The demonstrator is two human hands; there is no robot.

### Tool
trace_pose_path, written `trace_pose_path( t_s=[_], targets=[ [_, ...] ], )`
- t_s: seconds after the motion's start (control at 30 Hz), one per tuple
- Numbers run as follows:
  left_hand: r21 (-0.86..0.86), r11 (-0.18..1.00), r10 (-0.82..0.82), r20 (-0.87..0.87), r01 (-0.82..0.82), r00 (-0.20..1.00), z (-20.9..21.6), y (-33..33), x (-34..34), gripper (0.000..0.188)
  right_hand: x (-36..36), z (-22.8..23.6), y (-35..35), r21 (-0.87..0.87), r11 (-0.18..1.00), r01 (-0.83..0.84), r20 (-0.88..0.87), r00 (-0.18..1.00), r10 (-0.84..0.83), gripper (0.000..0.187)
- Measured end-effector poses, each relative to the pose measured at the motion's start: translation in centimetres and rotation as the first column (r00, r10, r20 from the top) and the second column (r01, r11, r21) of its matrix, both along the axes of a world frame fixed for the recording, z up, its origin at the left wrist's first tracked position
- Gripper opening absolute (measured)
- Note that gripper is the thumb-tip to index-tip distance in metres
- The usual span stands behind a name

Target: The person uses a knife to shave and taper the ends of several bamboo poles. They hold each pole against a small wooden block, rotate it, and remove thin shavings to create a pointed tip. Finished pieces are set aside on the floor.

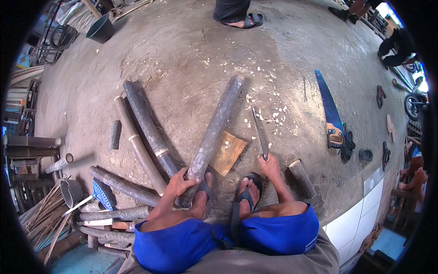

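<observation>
My left hand (179, 183) is closed around the near end of a thick grey-brown bamboo pole (216, 123), which slants away from me to the far right across the floor. In my right hand (271, 166) is a long narrow-bladed knife (259, 130), its tip pointing away from me. A square wooden board (228, 153) lies on the floor between pole and knife, partly under the pole. Pale wood chips (276, 114) are scattered beyond the knife. To the right of my right hand rests a short bamboo piece (301, 178).
A blue handsaw (331, 109) lies at right. More bamboo poles (148, 123) lie left, beside a short piece (115, 134) and a pile of cut lengths (118, 212). A blue brush (104, 195) leans there. A dark bucket (100, 29) stands far left; a person's sandalled foot (244, 22) is ahead.
</observation>
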State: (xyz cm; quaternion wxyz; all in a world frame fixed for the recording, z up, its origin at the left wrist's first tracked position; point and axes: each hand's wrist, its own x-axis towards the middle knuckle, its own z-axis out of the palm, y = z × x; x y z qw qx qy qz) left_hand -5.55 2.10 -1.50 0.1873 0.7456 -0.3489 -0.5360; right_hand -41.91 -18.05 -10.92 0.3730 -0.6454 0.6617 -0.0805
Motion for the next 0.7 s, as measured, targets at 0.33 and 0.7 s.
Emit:
trace_pose_path(
  t_s=[0.33,0.7],
  targets=[
    [-0.104,0.994,-0.003,0.134,0.017,0.991,3.1,-1.2,-2.4,0.083,-1.2,-0.5,-0.2,-0.027,1.000,0.015,0.005,1.000,-0.015,0.046],
    [0.226,0.940,0.328,-0.807,-0.256,0.491,2.4,-3.9,0.3,0.066,3.0,7.8,-0.6,-0.221,0.975,0.008,0.208,0.977,0.039,0.035]
  ],
)
